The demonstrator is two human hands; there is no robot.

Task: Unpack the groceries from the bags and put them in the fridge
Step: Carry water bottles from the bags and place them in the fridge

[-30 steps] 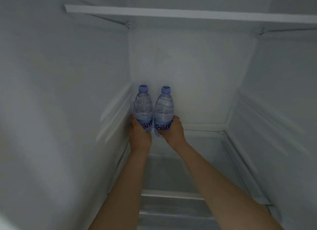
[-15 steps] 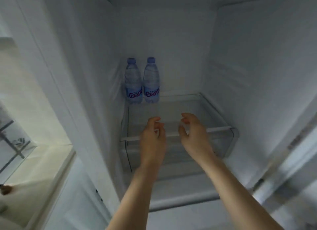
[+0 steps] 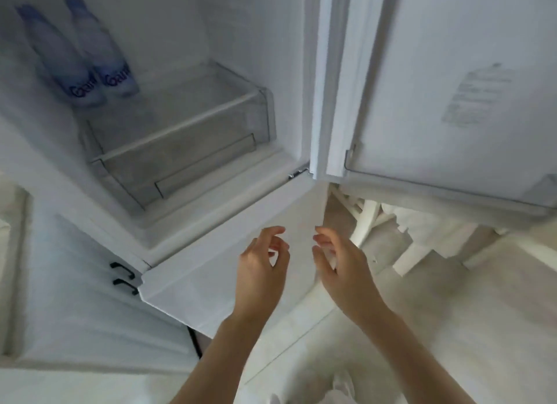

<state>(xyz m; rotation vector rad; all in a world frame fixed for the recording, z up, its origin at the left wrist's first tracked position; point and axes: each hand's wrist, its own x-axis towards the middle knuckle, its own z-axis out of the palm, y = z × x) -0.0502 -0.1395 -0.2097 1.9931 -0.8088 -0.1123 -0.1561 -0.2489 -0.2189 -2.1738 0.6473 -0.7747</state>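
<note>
Head cam view: both hands are out in front of the fridge with nothing in them. Left hand (image 3: pixel 260 268) has its fingers (image 3: pixel 275 232) loosely curled, thumb and index a little apart, gripping nothing. Right hand (image 3: pixel 342 263) looks the same, relaxed and half curled, palm turned toward the left one, with a gap between the two. Both are held in front of the white lower door (image 3: pixel 229 253), not touching it as far as I can see.

Further out, the fridge (image 3: pixel 256 42) compartment is open. Two water bottles (image 3: pixel 81 57) with blue caps and blue-lettered labels stand side by side, touching or nearly so, in the back left corner on the shelf above the clear crisper drawer (image 3: pixel 187 144). The drawer looks bare.

Upper door (image 3: pixel 452 87) is swung open on the right, with a faint sticker on its inner panel. Left of the fridge there's a white cabinet with two black handles (image 3: pixel 123 278). Pale floor below, and something white under the door that's too blurry to name.
</note>
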